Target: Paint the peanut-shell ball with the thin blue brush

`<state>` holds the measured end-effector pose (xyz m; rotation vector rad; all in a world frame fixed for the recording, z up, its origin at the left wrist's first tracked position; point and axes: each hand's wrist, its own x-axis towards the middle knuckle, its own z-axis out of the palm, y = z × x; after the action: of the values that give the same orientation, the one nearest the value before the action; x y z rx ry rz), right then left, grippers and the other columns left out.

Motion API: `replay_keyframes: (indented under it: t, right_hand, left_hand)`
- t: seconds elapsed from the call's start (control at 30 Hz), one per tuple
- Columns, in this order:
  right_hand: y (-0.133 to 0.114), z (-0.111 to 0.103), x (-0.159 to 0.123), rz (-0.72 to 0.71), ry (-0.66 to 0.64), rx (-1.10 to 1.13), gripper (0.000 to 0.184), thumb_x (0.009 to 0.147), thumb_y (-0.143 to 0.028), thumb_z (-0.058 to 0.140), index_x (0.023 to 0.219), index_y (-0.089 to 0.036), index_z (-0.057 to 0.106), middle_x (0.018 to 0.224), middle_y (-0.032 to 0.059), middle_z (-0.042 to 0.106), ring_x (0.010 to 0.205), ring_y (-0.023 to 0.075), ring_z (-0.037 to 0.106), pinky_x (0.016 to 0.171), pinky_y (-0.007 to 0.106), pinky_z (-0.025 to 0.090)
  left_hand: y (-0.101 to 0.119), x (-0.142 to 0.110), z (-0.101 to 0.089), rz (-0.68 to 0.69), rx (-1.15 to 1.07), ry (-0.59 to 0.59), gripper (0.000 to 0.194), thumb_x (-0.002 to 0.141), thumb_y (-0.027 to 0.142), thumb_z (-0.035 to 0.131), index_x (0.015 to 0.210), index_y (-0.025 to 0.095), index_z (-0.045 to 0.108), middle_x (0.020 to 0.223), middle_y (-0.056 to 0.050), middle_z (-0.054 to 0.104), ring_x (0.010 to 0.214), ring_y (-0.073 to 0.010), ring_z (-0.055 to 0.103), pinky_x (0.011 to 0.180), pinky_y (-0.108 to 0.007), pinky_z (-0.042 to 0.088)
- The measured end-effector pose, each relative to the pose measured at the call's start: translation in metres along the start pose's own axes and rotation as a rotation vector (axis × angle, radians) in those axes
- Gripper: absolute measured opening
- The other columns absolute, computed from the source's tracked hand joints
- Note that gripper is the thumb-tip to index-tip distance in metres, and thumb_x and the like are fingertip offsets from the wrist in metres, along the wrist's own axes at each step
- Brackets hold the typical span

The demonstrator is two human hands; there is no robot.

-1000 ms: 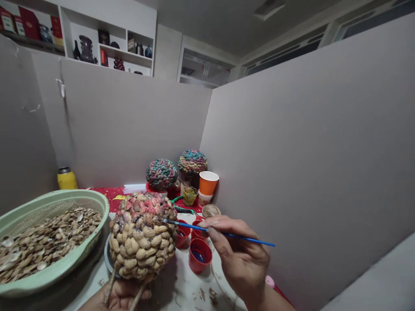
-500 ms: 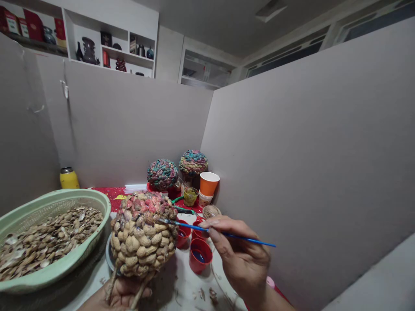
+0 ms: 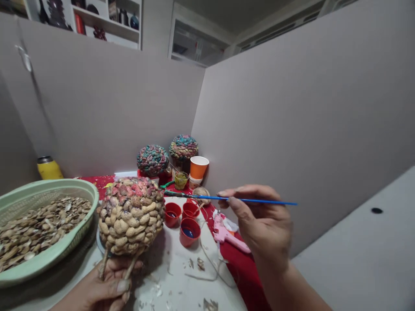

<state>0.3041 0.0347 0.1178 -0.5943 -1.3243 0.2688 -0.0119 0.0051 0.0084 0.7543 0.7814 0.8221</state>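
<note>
My left hand (image 3: 112,278) is closed around the twine-wrapped stems under a ball covered in peanut shells (image 3: 131,224), holding it up at a tilt. Red and purple paint colours the ball's top; its lower shells are bare tan. Between the thumb and fingers of my right hand (image 3: 264,216) is a thin blue paintbrush (image 3: 207,197), lying nearly level. Its dark tip is at the ball's upper right edge; I cannot tell whether they touch. Just right of the ball stand three red cups, the nearest red cup (image 3: 190,233) with dark blue liquid inside.
A green basket (image 3: 87,185) of shells stands at left, a yellow bottle (image 3: 49,168) behind it. Two painted shell balls, one a multicoloured ball (image 3: 153,160), stand at the back near an orange paper cup (image 3: 199,167). A pink glue gun (image 3: 228,235) lies at right. Grey panels enclose the table.
My right hand has drawn the paintbrush rightward, its tip moving from the ball's front to its right edge. The view has shifted, bringing the pink glue gun into sight. My left hand keeps its hold.
</note>
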Motion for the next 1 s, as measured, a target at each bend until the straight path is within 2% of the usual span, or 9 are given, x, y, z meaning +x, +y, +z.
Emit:
replay_keyframes:
  t: [0.07, 0.2, 0.3, 0.43, 0.6, 0.77, 0.87, 1.0]
  right_hand:
    - [0.005, -0.015, -0.002, 0.088, -0.062, -0.071, 0.015, 0.090, -0.031, 0.082, 0.097, -0.024, 0.070, 0.086, 0.0005, 0.083, 0.076, 0.0162, 0.082, 0.069, 0.024, 0.067]
    - [0.019, -0.040, -0.016, 0.268, -0.297, -0.328, 0.017, 0.095, -0.038, 0.074, 0.093, -0.021, 0.071, 0.086, 0.0029, 0.080, 0.074, 0.0151, 0.077, 0.067, 0.022, 0.062]
    - [0.028, -0.044, -0.026, 0.298, -0.463, -0.502, 0.023, 0.098, -0.042, 0.067, 0.089, -0.021, 0.072, 0.085, 0.0038, 0.077, 0.071, 0.0154, 0.073, 0.067, 0.025, 0.059]
    - [0.039, -0.041, -0.034, 0.263, -0.625, -0.618, 0.021, 0.102, -0.035, 0.055, 0.095, -0.024, 0.071, 0.089, 0.0042, 0.077, 0.079, 0.0184, 0.073, 0.077, 0.029, 0.058]
    - [0.055, -0.040, -0.042, 0.193, -0.708, -0.607, 0.016, 0.098, -0.023, 0.055, 0.094, -0.024, 0.069, 0.093, 0.0049, 0.079, 0.085, 0.0211, 0.074, 0.079, 0.032, 0.056]
    - [0.069, -0.043, -0.049, 0.236, -0.777, -0.649, 0.015, 0.098, -0.025, 0.054, 0.091, -0.024, 0.068, 0.084, 0.0028, 0.076, 0.070, 0.0191, 0.069, 0.068, 0.030, 0.053]
    - [0.070, -0.045, -0.051, 0.265, -0.771, -0.632, 0.018, 0.100, -0.030, 0.053, 0.093, -0.024, 0.069, 0.087, 0.0032, 0.076, 0.068, 0.0184, 0.067, 0.066, 0.030, 0.053]
    - [0.072, -0.047, -0.054, 0.220, -0.730, -0.635, 0.020, 0.101, -0.031, 0.053, 0.091, -0.024, 0.069, 0.084, 0.0038, 0.076, 0.071, 0.0191, 0.069, 0.068, 0.030, 0.053]
  left_hand:
    - [0.002, 0.000, -0.002, -0.018, 0.044, 0.012, 0.052, 0.063, 0.044, 0.101, 0.102, 0.016, 0.080, 0.061, 0.005, 0.060, 0.041, -0.0028, 0.041, 0.040, -0.015, 0.033]
    - [0.001, 0.000, -0.006, -0.025, 0.085, 0.017, 0.051, 0.069, 0.044, 0.097, 0.107, 0.014, 0.079, 0.057, 0.004, 0.058, 0.043, -0.0039, 0.037, 0.040, -0.015, 0.032]
    - [0.001, 0.000, -0.005, -0.026, 0.073, 0.034, 0.050, 0.068, 0.041, 0.098, 0.105, 0.014, 0.080, 0.058, 0.003, 0.060, 0.045, -0.0056, 0.040, 0.041, -0.015, 0.035]
    - [0.003, 0.000, -0.001, -0.031, 0.064, 0.037, 0.050, 0.064, 0.044, 0.100, 0.099, 0.015, 0.080, 0.058, 0.004, 0.060, 0.043, -0.0033, 0.040, 0.041, -0.014, 0.032]
    - [0.000, 0.002, 0.002, -0.043, -0.001, 0.029, 0.049, 0.058, 0.041, 0.103, 0.096, 0.016, 0.083, 0.061, 0.001, 0.068, 0.042, -0.0038, 0.046, 0.041, -0.014, 0.034]
    - [-0.003, 0.004, -0.001, -0.033, -0.050, -0.065, 0.048, 0.060, 0.037, 0.103, 0.100, 0.018, 0.085, 0.055, 0.004, 0.064, 0.040, -0.0056, 0.049, 0.039, -0.016, 0.033]
    - [-0.003, 0.004, -0.002, -0.037, -0.041, -0.075, 0.046, 0.062, 0.038, 0.102, 0.101, 0.019, 0.085, 0.060, 0.002, 0.070, 0.039, -0.0058, 0.050, 0.038, -0.017, 0.032]
    - [-0.004, 0.007, -0.005, -0.020, -0.022, -0.105, 0.046, 0.062, 0.039, 0.102, 0.100, 0.019, 0.086, 0.065, 0.000, 0.072, 0.043, -0.0041, 0.050, 0.042, -0.015, 0.030]
